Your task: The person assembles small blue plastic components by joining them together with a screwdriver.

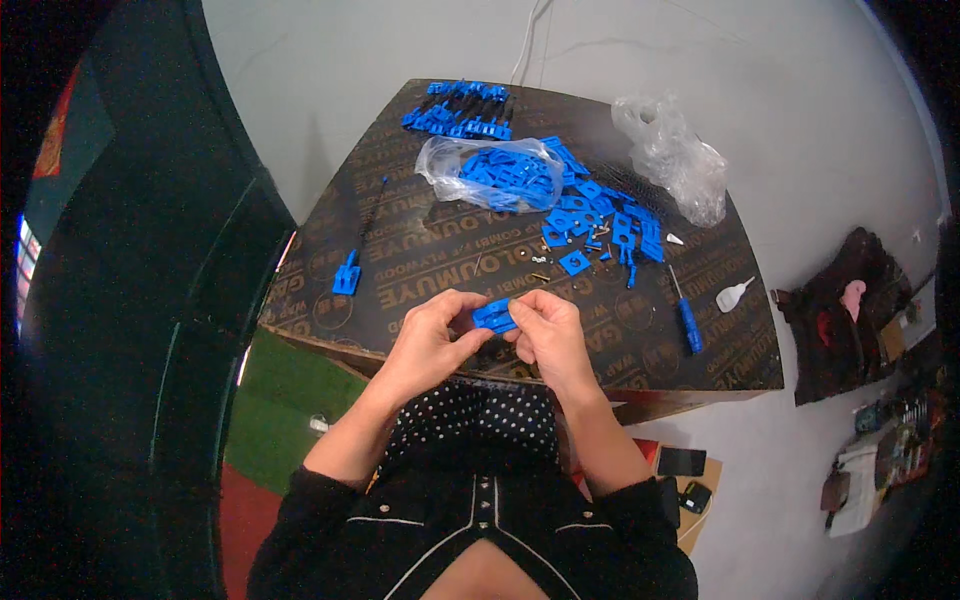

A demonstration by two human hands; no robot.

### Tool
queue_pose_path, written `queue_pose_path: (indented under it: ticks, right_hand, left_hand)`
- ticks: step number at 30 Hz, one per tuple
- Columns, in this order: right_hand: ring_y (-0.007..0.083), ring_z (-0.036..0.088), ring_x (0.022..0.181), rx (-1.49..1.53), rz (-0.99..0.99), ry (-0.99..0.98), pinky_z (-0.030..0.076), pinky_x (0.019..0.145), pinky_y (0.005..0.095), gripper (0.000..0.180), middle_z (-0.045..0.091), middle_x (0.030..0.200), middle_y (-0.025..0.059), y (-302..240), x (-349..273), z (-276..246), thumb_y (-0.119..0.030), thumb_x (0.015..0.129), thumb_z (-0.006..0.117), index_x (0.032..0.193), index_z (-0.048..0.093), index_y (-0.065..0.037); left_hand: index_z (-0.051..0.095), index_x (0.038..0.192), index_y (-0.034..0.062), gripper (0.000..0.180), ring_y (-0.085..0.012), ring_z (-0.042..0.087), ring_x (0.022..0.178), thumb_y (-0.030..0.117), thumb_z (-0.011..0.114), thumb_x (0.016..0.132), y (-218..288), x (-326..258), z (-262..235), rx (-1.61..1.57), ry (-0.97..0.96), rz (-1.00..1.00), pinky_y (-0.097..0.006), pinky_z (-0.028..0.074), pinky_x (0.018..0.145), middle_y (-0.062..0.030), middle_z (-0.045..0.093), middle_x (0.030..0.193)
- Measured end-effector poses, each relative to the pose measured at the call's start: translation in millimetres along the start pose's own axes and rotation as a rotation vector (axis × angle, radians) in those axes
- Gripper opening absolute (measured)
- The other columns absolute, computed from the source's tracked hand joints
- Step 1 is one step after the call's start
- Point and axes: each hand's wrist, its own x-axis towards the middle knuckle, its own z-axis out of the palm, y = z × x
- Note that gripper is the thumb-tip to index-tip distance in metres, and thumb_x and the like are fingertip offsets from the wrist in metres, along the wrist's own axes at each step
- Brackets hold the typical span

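Observation:
Over the table's near edge, my left hand and my right hand meet around a small blue plastic part. Both hands pinch it between thumb and fingers, one at each end, so its ends are partly covered. Off to the left lies a blue part with a thin black rod, apart from my hands. Beyond my right hand are scattered loose blue plates, with small screws among them. A screwdriver with a blue handle rests to the right.
The dark printed plywood table stands against a pale wall. At its back are a row of blue pieces with black rods, a clear bag of blue parts and a crumpled plastic bag. A white pointed bottle lies at right.

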Motion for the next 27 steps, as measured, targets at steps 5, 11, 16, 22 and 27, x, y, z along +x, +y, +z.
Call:
queue_pose_path:
  ticks: [5, 11, 16, 22, 27]
  right_hand:
    - [0.0039, 0.043, 0.045, 0.016, 0.009, -0.015, 0.032, 0.038, 0.0177, 0.014, 0.058, 0.066, 0.005, 0.4, 1.2, -2.6, -0.014, 0.089, 0.057, 0.085, 0.057, -0.001]
    - [0.0042, 0.043, 0.046, -0.015, 0.023, -0.039, 0.033, 0.039, 0.0188, 0.014, 0.057, 0.066, 0.0045, 1.6, 3.2, -1.4, -0.014, 0.09, 0.056, 0.086, 0.057, -0.001]
    - [0.0043, 0.042, 0.047, -0.024, -0.007, -0.03, 0.033, 0.04, 0.0202, 0.019, 0.055, 0.066, 0.0031, 3.1, 4.3, -0.9, -0.019, 0.092, 0.052, 0.085, 0.056, -0.001]
    - [0.0063, 0.049, 0.053, -0.301, -0.066, 0.046, 0.039, 0.046, 0.0228, 0.023, 0.059, 0.067, 0.003, -6.1, -1.4, -13.7, -0.022, 0.091, 0.052, 0.086, 0.059, 0.0]
    - [0.0119, 0.058, 0.064, -0.618, -0.292, 0.154, 0.047, 0.061, 0.0269, 0.022, 0.064, 0.07, 0.0063, -14.5, -8.9, -32.8, -0.018, 0.089, 0.054, 0.086, 0.061, 0.002]
  left_hand:
    - [0.06, 0.105, -0.001, 0.033, -0.0149, 0.062, 0.08, 0.004, 0.07, 0.073, -0.5, 1.0, 0.8, -0.01, -0.005, -0.046, -0.028, 0.05, 0.072, -0.0089, 0.063, 0.091]
    - [0.059, 0.098, -0.0024, 0.028, -0.0133, 0.057, 0.063, 0.005, 0.069, 0.073, -0.8, 0.5, 3.9, 0.031, 0.041, 0.018, -0.027, 0.047, 0.059, -0.0082, 0.058, 0.075]
    - [0.057, 0.094, -0.0014, 0.025, -0.0099, 0.053, 0.06, 0.007, 0.069, 0.073, -6.7, -0.1, 8.7, 0.005, 0.081, -0.012, -0.026, 0.045, 0.056, -0.005, 0.056, 0.069]
    - [0.056, 0.094, -0.0016, 0.024, -0.0072, 0.051, 0.059, 0.008, 0.068, 0.074, -18.3, 1.2, 9.6, -0.079, 0.168, -0.108, -0.025, 0.044, 0.055, -0.0024, 0.057, 0.067]
    - [0.057, 0.091, -0.0017, 0.022, -0.0061, 0.051, 0.06, 0.008, 0.067, 0.075, -22.8, 4.8, 7.6, -0.069, 0.238, -0.112, -0.023, 0.043, 0.055, -0.0016, 0.057, 0.067]
